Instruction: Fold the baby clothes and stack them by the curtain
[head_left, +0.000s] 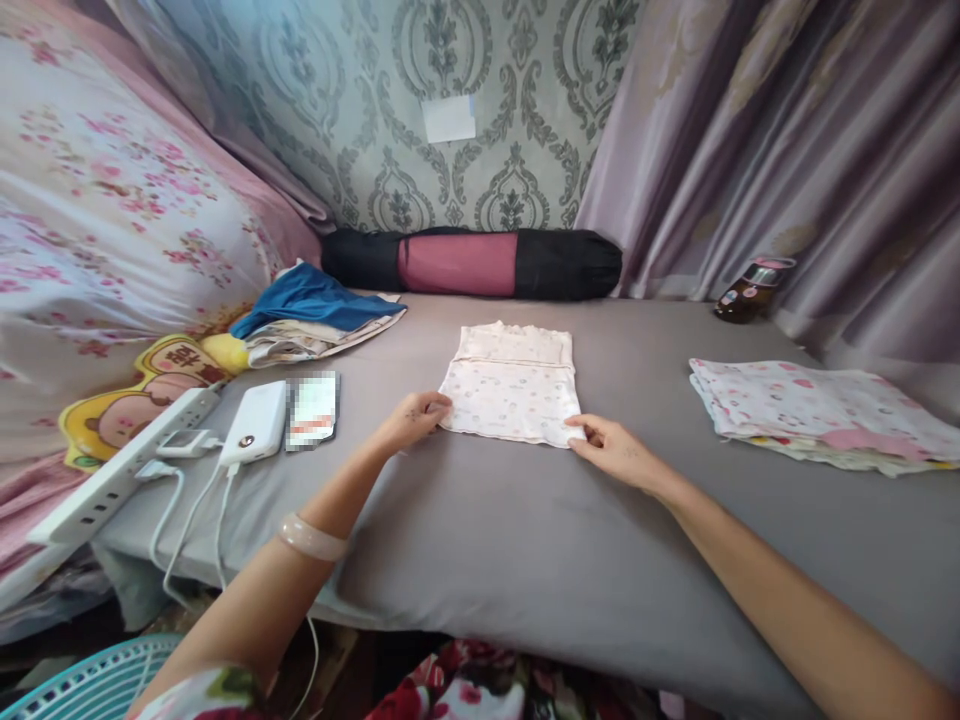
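A small pale pink patterned cloth (510, 385), folded into a rectangle, lies flat on the grey bed sheet (525, 540). My left hand (414, 417) pinches its near left corner with curled fingers. My right hand (611, 448) grips the near right corner, thumb and fingers closed on the hem. A pale bangle sits on my left wrist.
A stack of folded floral cloths (817, 410) lies at the right. A black and pink roll bag (472, 262) rests against the wall. At left are a blue garment pile (315, 310), a white power bank (255, 422), a power strip (120, 470) and cables. A brown bottle (750, 290) lies by the curtain.
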